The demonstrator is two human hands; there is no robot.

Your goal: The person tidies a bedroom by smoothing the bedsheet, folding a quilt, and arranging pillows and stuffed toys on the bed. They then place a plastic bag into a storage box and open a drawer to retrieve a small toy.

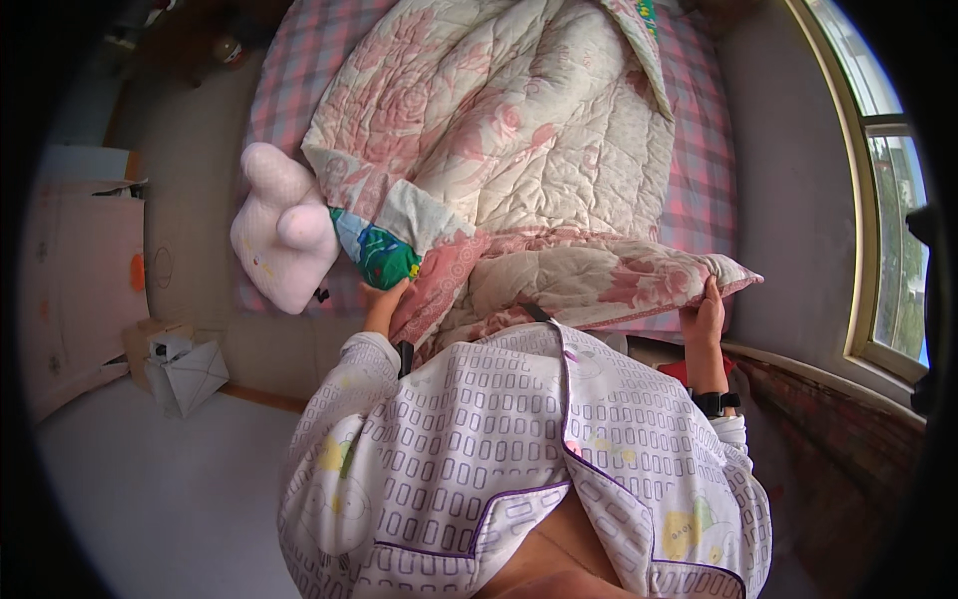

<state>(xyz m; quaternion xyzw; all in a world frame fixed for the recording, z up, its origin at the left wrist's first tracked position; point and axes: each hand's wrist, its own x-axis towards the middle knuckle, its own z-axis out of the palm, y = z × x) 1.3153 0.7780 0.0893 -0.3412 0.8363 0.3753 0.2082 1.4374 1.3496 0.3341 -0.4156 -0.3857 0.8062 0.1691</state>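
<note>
A thick quilt point(524, 135), cream with pink roses, lies rumpled across the bed. Its near end is lifted toward my body. My right hand point(703, 314) pinches the quilt's near right corner, thumb on top. On the other side, my left hand point(383, 299) grips the near left edge, where a green and blue printed cloth point(382, 254) shows at the fold; whether that cloth is the quilt's lining I cannot tell. Left of my left hand, a pale pink plush cushion point(281, 232) rests on the checked sheet point(696, 150).
A window point(891, 210) is set in the wall at right. Cardboard boxes and a white bag point(191, 374) stand on the floor at left, near a pink-covered piece of furniture point(90, 262). A wooden board point(816, 397) runs along the lower right.
</note>
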